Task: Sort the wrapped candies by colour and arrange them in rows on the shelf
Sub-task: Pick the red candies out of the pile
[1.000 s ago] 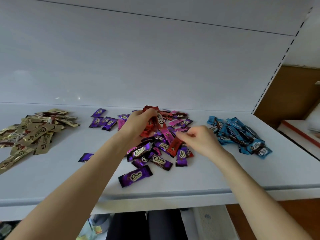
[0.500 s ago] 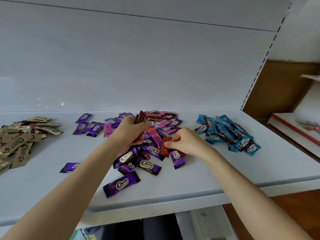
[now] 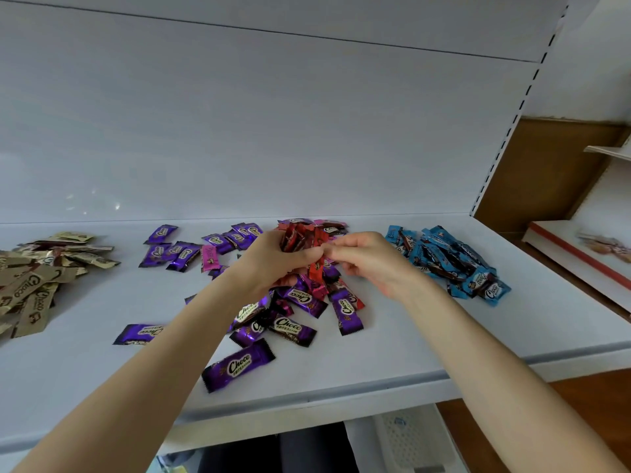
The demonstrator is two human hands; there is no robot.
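Nearest us, both forearms are cut off by the bottom edge, and below the shelf (image 3: 409, 353) front we see part of a white basket (image 3: 403, 442), the rest hidden. On the shelf, nearer than the left hand (image 3: 273, 259), a lone purple candy (image 3: 239, 368) lies apart. Another purple piece (image 3: 140, 333) is half covered by the left forearm. Right under both hands sits the mixed pile (image 3: 307, 302) of purple, pink and red wrappers. The hands and wrists block its middle, so we cannot count it. The left hand is curled tight round a bunch of red candies (image 3: 300, 235) that stick up past its fingers. The right hand (image 3: 372, 264) has its fingers bent, and thumb and forefinger pinch the top of one red candy (image 3: 316, 268) right against the left thumb. We cannot tell whether the left thumb also holds it. Just right of the right hand lies the blue pile (image 3: 450, 264), its near-left edge hidden by that hand. Well left of the left hand the gold pile (image 3: 37, 271) runs off the frame edge. Beyond and left of the left hand there is a loose purple group (image 3: 177, 250) with one pink candy (image 3: 209, 257) beside it. Far right of the right hand is a neighbouring shelf (image 3: 573, 254) with a red edge. The items on it are too blurred to name.
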